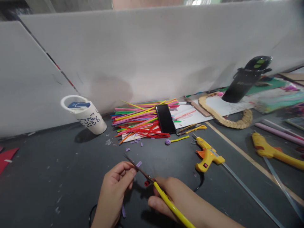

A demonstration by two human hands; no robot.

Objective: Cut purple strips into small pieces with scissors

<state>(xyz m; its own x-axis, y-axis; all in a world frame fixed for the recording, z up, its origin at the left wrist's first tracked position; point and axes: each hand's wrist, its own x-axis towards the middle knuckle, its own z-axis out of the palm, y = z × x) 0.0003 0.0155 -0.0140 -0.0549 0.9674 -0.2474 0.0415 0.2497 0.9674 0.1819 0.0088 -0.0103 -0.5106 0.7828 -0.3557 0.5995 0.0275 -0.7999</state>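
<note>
My left hand (pixel 120 182) pinches a thin purple strip (pixel 139 164) between thumb and fingertips. A short end of the strip sticks out past the fingers, and a purple length hangs below the hand. In my right hand (pixel 174 196) is a pair of scissors (pixel 167 199) with yellow handles. Its dark, narrow blades cross at the purple strip, right by my left fingertips. Several small purple cut pieces (pixel 128 149) lie on the dark table beyond. Behind the blades, a small red and black object (pixel 147 183) is partly hidden.
A phone (pixel 165 118) lies on a pile of coloured sticks (pixel 137 117). Nearby are a purple ball on a yellow stem (pixel 168 142) and two yellow glue guns (pixel 209 155) (pixel 268 148). A white cup (pixel 91 118) stands left, a black bottle (pixel 244 82) right. A white partition (pixel 154 57) closes the back.
</note>
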